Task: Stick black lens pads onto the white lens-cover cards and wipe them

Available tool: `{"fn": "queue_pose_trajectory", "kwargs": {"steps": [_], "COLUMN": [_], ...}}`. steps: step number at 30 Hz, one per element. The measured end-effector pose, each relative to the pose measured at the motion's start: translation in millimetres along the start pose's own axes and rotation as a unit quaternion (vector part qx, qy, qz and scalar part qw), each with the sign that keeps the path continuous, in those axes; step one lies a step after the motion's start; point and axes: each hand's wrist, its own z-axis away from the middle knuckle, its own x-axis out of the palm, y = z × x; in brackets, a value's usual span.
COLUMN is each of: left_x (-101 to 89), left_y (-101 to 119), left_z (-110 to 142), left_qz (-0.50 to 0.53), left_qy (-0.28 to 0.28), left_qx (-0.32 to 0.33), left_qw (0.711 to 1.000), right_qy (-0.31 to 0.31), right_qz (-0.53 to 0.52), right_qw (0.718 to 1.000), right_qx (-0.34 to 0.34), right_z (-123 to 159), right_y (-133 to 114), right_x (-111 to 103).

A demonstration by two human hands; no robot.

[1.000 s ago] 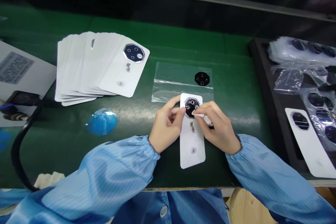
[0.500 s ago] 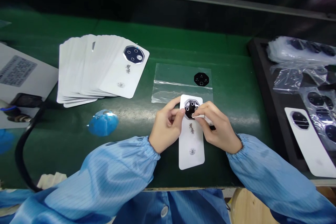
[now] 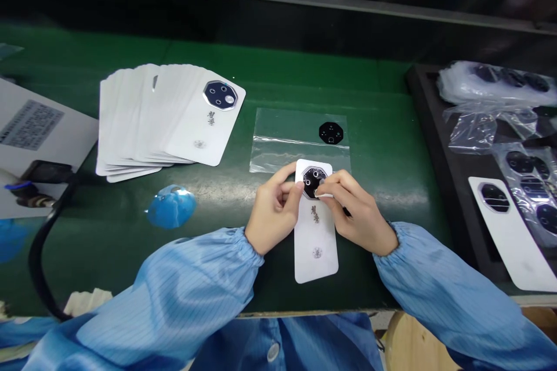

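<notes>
A white phone back panel (image 3: 315,232) with a black octagonal camera plate (image 3: 310,188) near its top lies before me. My left hand (image 3: 275,206) is closed on the panel's upper left edge, the thumb beside the camera plate. In my right hand (image 3: 359,208), a small white piece (image 3: 323,194), perhaps a folded wipe, is pinched between thumb and fingers. It touches the lower right of the camera plate, which the fingers partly cover. Just behind the panel, a clear plastic sheet (image 3: 278,153) carries a loose black octagonal plate (image 3: 331,133).
A fanned stack of white panels (image 3: 183,127) is at the left. Nearer me lies a round blue film (image 3: 172,207). The black tray (image 3: 439,145) on the right holds bagged camera parts (image 3: 531,185) and another white panel (image 3: 507,232). A black cable (image 3: 39,243) curves at far left.
The right fingers and the white piece have shifted slightly across the camera plate. My left hand keeps its hold on the panel. The whole view has tilted a little.
</notes>
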Motion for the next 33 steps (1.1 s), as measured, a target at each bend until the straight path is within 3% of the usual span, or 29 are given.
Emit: {"fn": "queue_pose_trajectory", "kwargs": {"steps": [3, 5, 8, 10, 13, 18, 23, 33], "left_x": [-0.2, -1.0, -2.8, -4.2, -5.9, -6.2, -5.2, -5.4], "left_y": [1, 2, 4, 4, 4, 6, 8, 11], "left_z": [-1, -1, 0, 2, 4, 3, 1, 5], "left_qz": [0.009, 0.031, 0.077, 0.103, 0.121, 0.124, 0.128, 0.120], "left_qy": [0.000, -0.009, -0.031, -0.040, -0.040, -0.036, -0.027, -0.023], "left_qx": [0.007, 0.013, 0.023, 0.026, 0.017, 0.003, -0.007, 0.007], "left_qw": [1.000, 0.999, 0.996, 0.994, 0.992, 0.992, 0.991, 0.993], "right_qy": [0.015, 0.066, 0.185, 0.226, 0.203, 0.116, 0.080, 0.061], "right_qz": [-0.072, -0.172, -0.332, -0.396, -0.448, -0.484, -0.523, -0.548], "right_qw": [0.997, 0.978, 0.905, 0.860, 0.830, 0.816, 0.792, 0.789], "right_qx": [0.032, 0.094, 0.190, 0.226, 0.264, 0.295, 0.304, 0.270], "right_z": [-3, -5, -9, -11, -12, -9, -9, -8], "right_y": [4, 8, 14, 14, 9, 0, -2, -4], "right_x": [-4, -8, -16, -21, -24, -22, -24, -26]}}
